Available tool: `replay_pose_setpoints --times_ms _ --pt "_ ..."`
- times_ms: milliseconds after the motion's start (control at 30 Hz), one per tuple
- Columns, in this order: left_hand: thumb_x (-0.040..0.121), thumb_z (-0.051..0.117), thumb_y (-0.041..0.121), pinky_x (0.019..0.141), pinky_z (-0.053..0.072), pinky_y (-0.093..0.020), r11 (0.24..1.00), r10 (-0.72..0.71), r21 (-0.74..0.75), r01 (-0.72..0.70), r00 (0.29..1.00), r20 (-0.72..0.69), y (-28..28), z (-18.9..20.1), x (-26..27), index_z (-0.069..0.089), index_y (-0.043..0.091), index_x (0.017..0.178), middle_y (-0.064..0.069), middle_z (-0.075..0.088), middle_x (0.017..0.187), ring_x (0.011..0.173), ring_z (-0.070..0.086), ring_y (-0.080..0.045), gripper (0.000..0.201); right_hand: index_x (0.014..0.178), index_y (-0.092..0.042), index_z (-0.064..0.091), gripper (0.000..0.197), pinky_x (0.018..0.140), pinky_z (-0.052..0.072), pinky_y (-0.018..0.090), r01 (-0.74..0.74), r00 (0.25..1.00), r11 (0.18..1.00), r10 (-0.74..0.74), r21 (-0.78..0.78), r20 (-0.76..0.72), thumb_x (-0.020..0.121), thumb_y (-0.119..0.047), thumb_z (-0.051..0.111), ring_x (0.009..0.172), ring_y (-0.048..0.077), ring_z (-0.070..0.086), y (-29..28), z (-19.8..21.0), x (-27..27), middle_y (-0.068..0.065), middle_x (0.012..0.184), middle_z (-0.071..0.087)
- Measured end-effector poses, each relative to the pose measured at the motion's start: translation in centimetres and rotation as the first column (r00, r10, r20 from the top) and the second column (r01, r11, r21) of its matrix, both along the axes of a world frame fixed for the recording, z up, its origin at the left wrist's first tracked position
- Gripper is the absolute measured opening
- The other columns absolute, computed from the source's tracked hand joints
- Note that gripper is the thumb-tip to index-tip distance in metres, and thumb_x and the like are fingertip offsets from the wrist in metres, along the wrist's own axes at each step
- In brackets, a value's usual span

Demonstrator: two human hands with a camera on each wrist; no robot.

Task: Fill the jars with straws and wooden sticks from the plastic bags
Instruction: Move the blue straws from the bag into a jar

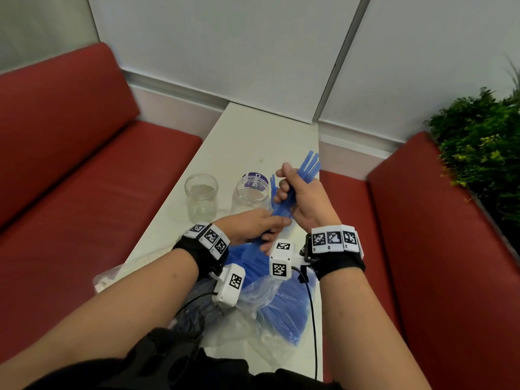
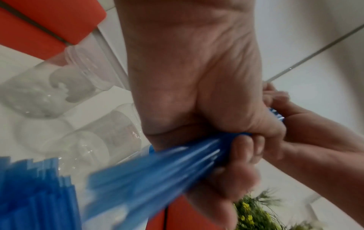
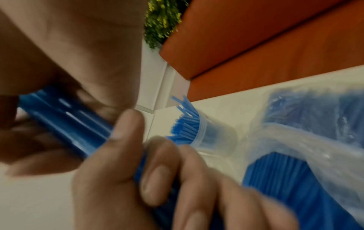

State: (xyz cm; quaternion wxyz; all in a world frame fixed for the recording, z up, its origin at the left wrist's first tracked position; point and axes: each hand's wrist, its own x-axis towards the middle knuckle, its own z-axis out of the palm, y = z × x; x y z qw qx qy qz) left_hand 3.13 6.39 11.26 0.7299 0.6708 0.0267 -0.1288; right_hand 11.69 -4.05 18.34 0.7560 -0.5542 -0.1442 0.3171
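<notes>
My right hand (image 1: 298, 192) grips a bundle of blue straws (image 1: 309, 167) above the white table (image 1: 253, 136), its top ends fanning up and right. My left hand (image 1: 253, 226) curls its fingers round the lower part of the same bundle (image 2: 157, 168), just below the right hand. Two clear jars stand empty beyond the hands: a left jar (image 1: 201, 197) and a right jar (image 1: 251, 192). A clear plastic bag of blue straws (image 1: 270, 302) lies under my wrists. In the right wrist view a clear jar packed with blue straws (image 3: 197, 132) stands beside the bag (image 3: 295, 140).
A purple-labelled lid (image 1: 257, 178) sits behind the right jar. A whitish bag (image 1: 107, 277) lies at the table's near left edge, a dark bag (image 1: 194, 313) beside it. Red benches (image 1: 84, 192) flank the narrow table. A green plant (image 1: 484, 142) stands at the right.
</notes>
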Motion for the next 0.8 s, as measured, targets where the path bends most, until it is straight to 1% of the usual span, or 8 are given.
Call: replay_pose_setpoints --times_ms 100,167,233,300,400,467,667,800 --pt "0.085 0.049 0.072 0.042 0.028 -0.023 0.984 0.085 -0.145 -0.103 0.988 -0.126 1.0 -0.6 -0.4 0.051 0.018 0.072 0.001 0.029 0.055 0.042 0.023 -0.013 0.056 0.066 -0.012 0.051 0.043 0.051 0.042 0.029 0.177 0.981 0.981 -0.182 0.074 0.067 0.101 -0.035 0.060 0.045 0.014 0.038 0.5 1.4 0.0 -0.001 0.052 0.038" --pt "0.083 0.050 0.075 0.039 0.022 -0.022 0.951 0.202 -0.195 -0.242 0.958 -0.202 1.6 -1.1 -0.2 0.054 0.017 0.078 0.001 0.037 0.055 0.040 0.024 -0.011 0.058 0.061 -0.015 0.044 0.048 0.050 0.043 0.029 0.247 0.961 0.958 -0.261 0.142 0.087 0.100 -0.036 0.062 0.044 0.015 0.037 0.6 2.0 0.0 -0.001 0.051 0.036" --pt "0.090 0.056 0.058 0.035 0.024 -0.019 0.862 0.343 -0.284 -0.419 0.897 -0.280 1.9 -1.6 0.0 0.056 0.013 0.088 -0.003 0.050 0.060 0.039 0.035 -0.011 0.045 0.061 -0.015 0.041 0.048 0.049 0.043 0.029 0.263 0.952 0.945 -0.286 0.193 0.106 0.099 -0.034 0.064 0.044 0.016 0.037 0.8 2.4 -0.3 -0.001 0.051 0.035" --pt "0.095 0.057 0.035 0.035 0.036 -0.018 0.719 0.426 -0.412 -0.559 0.824 -0.375 2.1 -1.9 0.1 0.059 0.005 0.098 -0.007 0.060 0.066 0.045 0.051 -0.012 0.030 0.065 -0.015 0.042 0.043 0.050 0.043 0.029 0.246 0.950 0.947 -0.278 0.207 0.141 0.098 -0.030 0.066 0.046 0.016 0.038 1.1 2.6 -0.9 -0.001 0.052 0.038" --pt "0.092 0.061 0.016 0.048 0.055 -0.022 0.477 0.462 -0.562 -0.676 0.736 -0.495 1.9 -2.1 0.0 0.064 -0.005 0.099 -0.015 0.069 0.075 0.059 0.067 -0.020 0.022 0.065 -0.018 0.045 0.040 0.053 0.045 0.029 0.203 0.947 0.965 -0.236 0.165 0.218 0.095 -0.026 0.069 0.049 0.017 0.042 1.3 2.9 -1.8 0.001 0.055 0.043" --pt "0.090 0.062 0.013 0.053 0.058 -0.025 0.388 0.471 -0.597 -0.702 0.708 -0.527 1.7 -2.3 0.0 0.067 -0.007 0.094 -0.017 0.070 0.078 0.062 0.070 -0.023 0.020 0.062 -0.020 0.045 0.041 0.055 0.046 0.030 0.183 0.946 0.971 -0.217 0.154 0.243 0.095 -0.023 0.070 0.050 0.017 0.044 1.4 2.9 -2.2 0.001 0.056 0.045" --pt "0.087 0.065 0.012 0.058 0.059 -0.027 0.383 0.448 -0.642 -0.664 0.741 -0.500 1.1 -2.4 0.2 0.076 -0.006 0.076 -0.016 0.069 0.079 0.069 0.071 -0.023 0.024 0.056 -0.025 0.047 0.044 0.057 0.047 0.029 0.100 0.953 0.986 -0.133 0.130 0.273 0.095 -0.021 0.070 0.054 0.020 0.046 1.1 2.5 -2.8 0.002 0.058 0.047" --pt "0.086 0.063 0.010 0.079 0.060 -0.036 0.352 0.424 -0.677 -0.647 0.755 -0.501 0.6 -2.6 0.2 0.074 -0.008 0.072 -0.019 0.067 0.082 0.078 0.068 -0.028 0.025 0.059 -0.022 0.046 0.043 0.059 0.048 0.030 0.103 0.949 0.983 -0.144 0.154 0.280 0.094 -0.023 0.070 0.054 0.020 0.046 1.1 2.3 -2.6 0.003 0.057 0.046"
